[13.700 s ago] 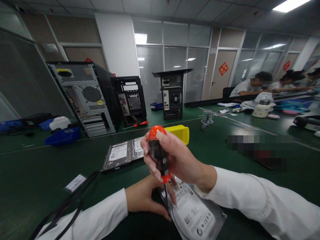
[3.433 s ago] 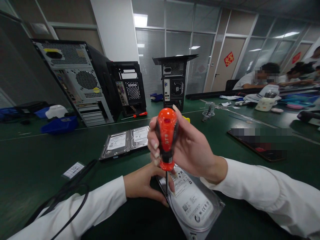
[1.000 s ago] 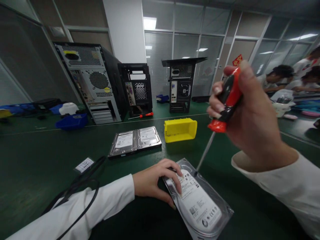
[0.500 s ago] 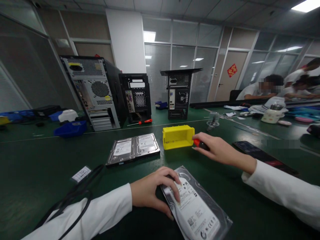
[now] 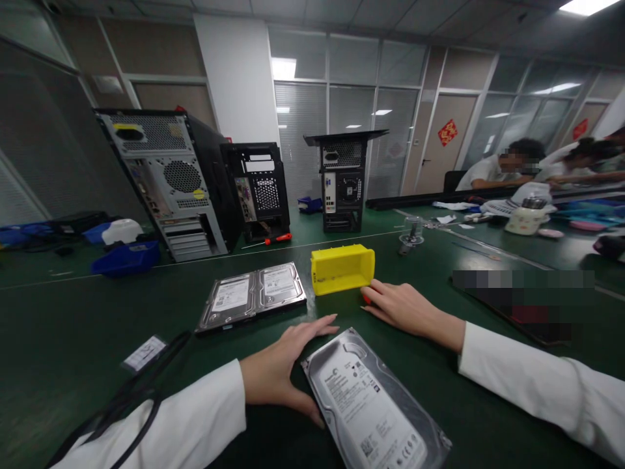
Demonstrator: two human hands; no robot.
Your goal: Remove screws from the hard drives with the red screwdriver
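Note:
A hard drive [image 5: 371, 404] lies label up and slanted on the green table in front of me. My left hand [image 5: 288, 371] is open at its upper left corner, fingers stretched out and thumb beside the drive's left edge. By the front right corner of a yellow bin [image 5: 336, 280], my right hand [image 5: 403, 306] rests low over the table. Under its fingers shows the red end of a screwdriver handle [image 5: 366, 298]; the rest is hidden by the hand. Two more hard drives [image 5: 254, 296] lie side by side beyond my left hand.
Computer cases [image 5: 161, 189] stand along the back, a second screwdriver [image 5: 278, 240] before them. A dark flat device [image 5: 512, 312], partly blurred, lies at right. A black cable [image 5: 151, 391] and label tag [image 5: 145, 353] hang by my left sleeve. Co-workers [image 5: 498, 170] sit at far right.
My left hand has come off the hard drive's top and opened beside it. My right hand has lowered to the table with the handle, which is now mostly covered.

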